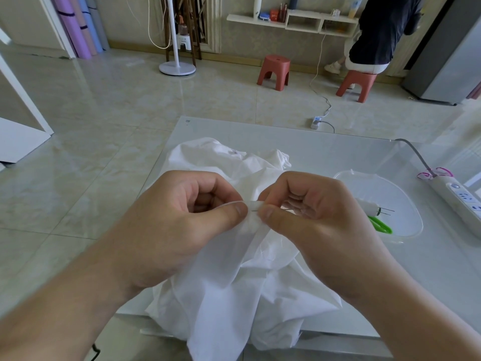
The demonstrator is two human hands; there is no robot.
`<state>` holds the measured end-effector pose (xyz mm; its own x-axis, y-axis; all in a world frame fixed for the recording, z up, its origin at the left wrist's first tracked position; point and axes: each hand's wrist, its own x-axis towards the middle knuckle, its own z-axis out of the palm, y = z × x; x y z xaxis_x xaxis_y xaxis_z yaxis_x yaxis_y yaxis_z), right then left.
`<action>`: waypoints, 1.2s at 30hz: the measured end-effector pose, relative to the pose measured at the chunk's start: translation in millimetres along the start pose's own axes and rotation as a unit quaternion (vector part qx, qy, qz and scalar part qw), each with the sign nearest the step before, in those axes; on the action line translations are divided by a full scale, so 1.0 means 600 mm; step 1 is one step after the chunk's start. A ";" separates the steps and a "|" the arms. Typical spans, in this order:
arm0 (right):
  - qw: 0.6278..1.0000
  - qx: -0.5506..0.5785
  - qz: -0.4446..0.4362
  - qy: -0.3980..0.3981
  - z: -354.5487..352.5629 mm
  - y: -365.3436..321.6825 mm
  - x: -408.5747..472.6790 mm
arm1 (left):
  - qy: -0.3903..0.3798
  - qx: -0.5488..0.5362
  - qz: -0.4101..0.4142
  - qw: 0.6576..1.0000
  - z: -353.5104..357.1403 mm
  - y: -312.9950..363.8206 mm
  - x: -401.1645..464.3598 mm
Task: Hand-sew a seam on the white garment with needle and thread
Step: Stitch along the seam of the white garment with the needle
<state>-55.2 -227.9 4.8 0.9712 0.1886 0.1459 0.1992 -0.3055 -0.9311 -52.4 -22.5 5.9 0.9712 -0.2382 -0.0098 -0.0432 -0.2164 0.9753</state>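
The white garment (234,282) lies bunched under both hands, draped over the near edge of the glass table (338,149) and pulled up into a ridge between the thumbs. The left hand (182,217) pinches a fold of the cloth between thumb and curled forefinger, and the white thread (231,203) runs in a shallow arc over its thumb tip. The right hand (312,217), touching the same fold from the other side, pinches the needle (270,210) between thumb and forefinger, with the shaft lying level and its tip at the fold just beside the left thumb.

The step in hand looks like driving a stitch through the folded edge. To do it well, the left pinch should hold the layers flat and taut close to the tip, the needle should take a small, even bite through both layers, and the thread should stay free of the thumb so it does not loop or knot when drawn.

Beyond the right hand stands a clear plastic tub (406,230). In it lie a white spool (367,207) with two needles sticking out of its end, and green-handled scissors (380,225), partly hidden behind the right hand.
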 end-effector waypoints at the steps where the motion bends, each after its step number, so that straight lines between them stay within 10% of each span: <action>1: 1.000 0.013 0.003 -0.001 0.000 0.000 0.000 | 0.002 0.002 0.000 1.000 0.000 0.000 0.000; 36: 0.955 0.272 0.094 -0.075 0.000 0.016 0.006 | -0.043 -0.010 0.037 0.998 -0.003 -0.002 0.000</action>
<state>-49.9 -230.2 -3.6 0.9450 0.3228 -0.0519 -0.1134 0.1746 -0.9781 -52.2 -20.4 4.9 0.9419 -0.3328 0.0452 -0.1094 -0.1769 0.9781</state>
